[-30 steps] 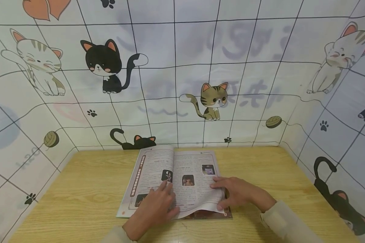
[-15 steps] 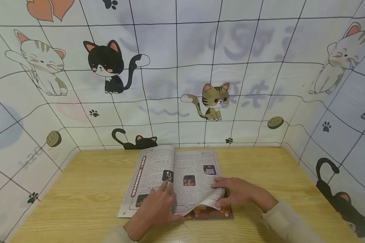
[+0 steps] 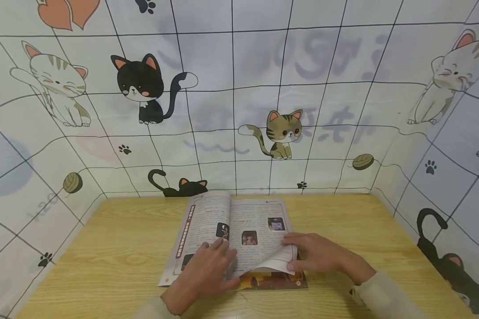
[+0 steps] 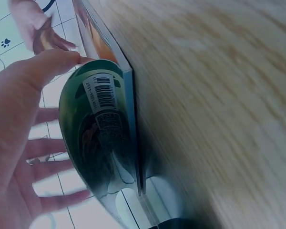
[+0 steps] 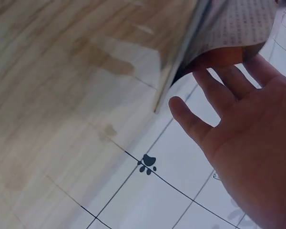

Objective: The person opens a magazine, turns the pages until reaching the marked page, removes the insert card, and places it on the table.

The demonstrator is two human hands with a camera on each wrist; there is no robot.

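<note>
An open magazine (image 3: 207, 212) lies on the wooden table, showing columns of print and small photos. My left hand (image 3: 208, 268) rests across its lower left page, fingers extended toward the fold, thumb at the bottom edge. At the outer edge of the right page (image 3: 259, 212), my right hand (image 3: 323, 254) pinches the sheet, fingertips on top and thumb low by the corner. That lower corner curls up and bares a brown-orange picture page (image 3: 271, 280) beneath. In the left wrist view the green cover (image 4: 95, 138) with a barcode bends up beside the hand.
The wood-grain table (image 3: 119, 239) spreads around the magazine. White cloth walls (image 3: 215, 106) with printed cats, paw marks and grid lines rise at the back and on both sides. Pale sleeves (image 3: 383, 297) cover the forearms.
The lower corner of the right page has lifted and curled further, so more of the picture page shows. My right hand has shifted slightly rightward; my left hand stays nearly in place.
</note>
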